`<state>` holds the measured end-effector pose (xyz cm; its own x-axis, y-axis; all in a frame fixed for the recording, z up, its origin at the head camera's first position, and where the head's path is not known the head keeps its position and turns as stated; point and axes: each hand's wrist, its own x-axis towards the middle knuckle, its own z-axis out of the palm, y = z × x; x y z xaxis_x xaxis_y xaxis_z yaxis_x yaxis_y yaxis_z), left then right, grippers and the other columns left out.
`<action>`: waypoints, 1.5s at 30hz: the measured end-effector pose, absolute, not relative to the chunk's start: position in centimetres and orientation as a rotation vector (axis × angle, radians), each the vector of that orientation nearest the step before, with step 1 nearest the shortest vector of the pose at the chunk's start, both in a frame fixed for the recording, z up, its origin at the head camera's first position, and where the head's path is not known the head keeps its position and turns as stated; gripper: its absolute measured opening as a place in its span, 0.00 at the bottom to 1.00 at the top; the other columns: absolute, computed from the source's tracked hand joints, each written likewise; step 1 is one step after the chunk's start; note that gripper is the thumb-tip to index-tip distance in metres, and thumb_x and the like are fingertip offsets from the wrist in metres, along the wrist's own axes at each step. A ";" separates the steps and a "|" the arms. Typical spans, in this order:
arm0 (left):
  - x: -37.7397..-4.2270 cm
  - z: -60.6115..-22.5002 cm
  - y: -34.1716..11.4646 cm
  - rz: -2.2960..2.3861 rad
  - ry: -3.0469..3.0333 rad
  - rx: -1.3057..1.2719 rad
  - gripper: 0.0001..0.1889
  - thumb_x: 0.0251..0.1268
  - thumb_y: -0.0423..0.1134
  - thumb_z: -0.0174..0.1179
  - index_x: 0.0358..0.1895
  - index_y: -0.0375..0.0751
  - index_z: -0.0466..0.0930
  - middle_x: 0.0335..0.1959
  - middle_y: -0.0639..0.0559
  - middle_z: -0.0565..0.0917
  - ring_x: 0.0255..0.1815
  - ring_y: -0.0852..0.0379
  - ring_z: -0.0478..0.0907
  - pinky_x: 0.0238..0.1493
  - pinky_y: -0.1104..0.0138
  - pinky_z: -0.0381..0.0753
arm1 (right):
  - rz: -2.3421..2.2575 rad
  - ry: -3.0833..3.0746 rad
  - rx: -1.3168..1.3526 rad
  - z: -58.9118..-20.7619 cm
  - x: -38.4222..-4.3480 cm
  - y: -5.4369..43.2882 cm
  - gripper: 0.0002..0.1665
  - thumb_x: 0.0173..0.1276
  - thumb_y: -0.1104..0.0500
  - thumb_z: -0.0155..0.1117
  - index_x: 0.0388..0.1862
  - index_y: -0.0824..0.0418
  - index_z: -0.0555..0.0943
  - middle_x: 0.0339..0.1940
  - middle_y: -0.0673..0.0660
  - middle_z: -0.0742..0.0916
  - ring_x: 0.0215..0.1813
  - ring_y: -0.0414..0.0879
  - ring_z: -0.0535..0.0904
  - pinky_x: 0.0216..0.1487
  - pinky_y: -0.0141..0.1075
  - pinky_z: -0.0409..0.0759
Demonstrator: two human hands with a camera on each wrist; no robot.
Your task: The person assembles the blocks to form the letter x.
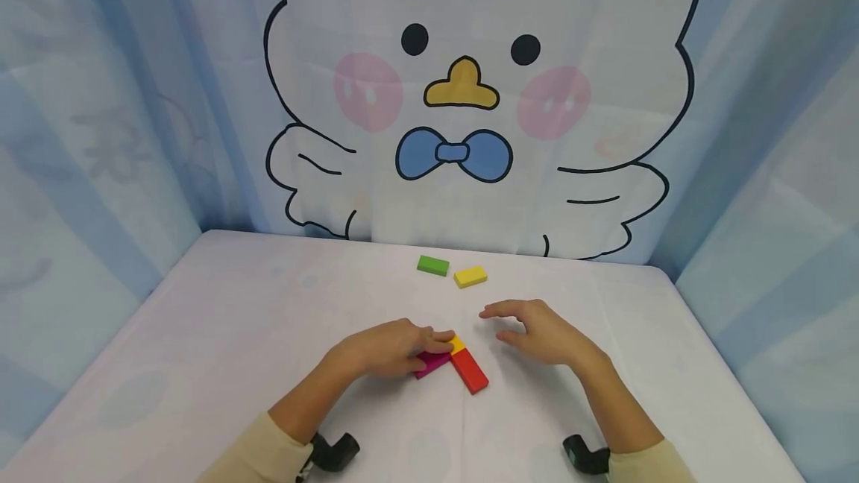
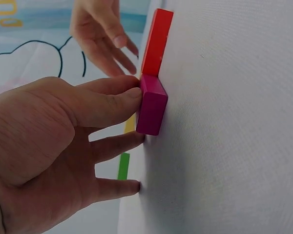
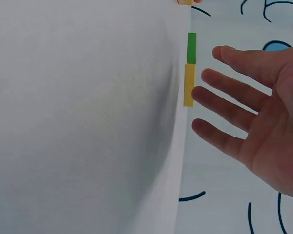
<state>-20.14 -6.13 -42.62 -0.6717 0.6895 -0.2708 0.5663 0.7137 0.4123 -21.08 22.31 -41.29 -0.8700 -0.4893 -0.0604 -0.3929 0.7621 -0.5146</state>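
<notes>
My left hand [image 1: 396, 349] holds a purple block [image 1: 432, 364] between thumb and fingers, low over the table. Its thumb lies against the block's side, and the ring and little fingers stretch out at the tabletop in the left wrist view. An orange-yellow block [image 1: 458, 346] shows partly beneath the left fingertips. Beside it, a red block [image 1: 471, 371] lies slanted, with one end meeting the purple and orange-yellow blocks. To the right, my right hand [image 1: 540, 330] hovers with spread, relaxed fingers and holds nothing.
Farther back on the white-covered table [image 1: 268, 304] lie a green block [image 1: 432, 265] and a yellow block [image 1: 470, 276], side by side. A curtain [image 1: 463, 207] with a cartoon bird hangs behind the table's far edge, and blue curtains flank both sides.
</notes>
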 end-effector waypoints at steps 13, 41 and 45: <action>-20.4 -42.8 -6.2 0.403 2.486 0.997 0.30 0.75 0.43 0.64 0.77 0.64 0.70 0.79 0.65 0.68 0.72 0.51 0.76 0.62 0.66 0.82 | -0.792 2.850 -0.611 -40.8 -25.3 21.8 0.20 0.72 0.63 0.68 0.63 0.58 0.85 0.63 0.58 0.86 0.64 0.59 0.82 0.64 0.55 0.83; -20.5 -42.9 -6.5 0.425 2.460 0.987 0.31 0.74 0.43 0.64 0.77 0.66 0.69 0.80 0.68 0.66 0.80 0.52 0.67 0.71 0.61 0.77 | -0.988 2.836 -0.376 -43.0 -31.1 20.0 0.23 0.67 0.68 0.70 0.61 0.58 0.85 0.62 0.61 0.85 0.64 0.59 0.80 0.64 0.51 0.83; -20.5 -43.0 -6.7 0.439 2.454 0.977 0.31 0.74 0.43 0.64 0.77 0.66 0.69 0.80 0.68 0.67 0.80 0.51 0.67 0.70 0.62 0.78 | -0.984 2.834 -0.371 -43.4 -31.5 19.7 0.22 0.67 0.69 0.70 0.59 0.57 0.86 0.62 0.62 0.84 0.63 0.59 0.79 0.63 0.50 0.84</action>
<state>-20.48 -6.69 -42.97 -0.6418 0.7071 -0.2969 0.5604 0.6967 0.4478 -31.49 19.74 -43.36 -0.9629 -0.2681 -0.0320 -0.1906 0.7589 -0.6227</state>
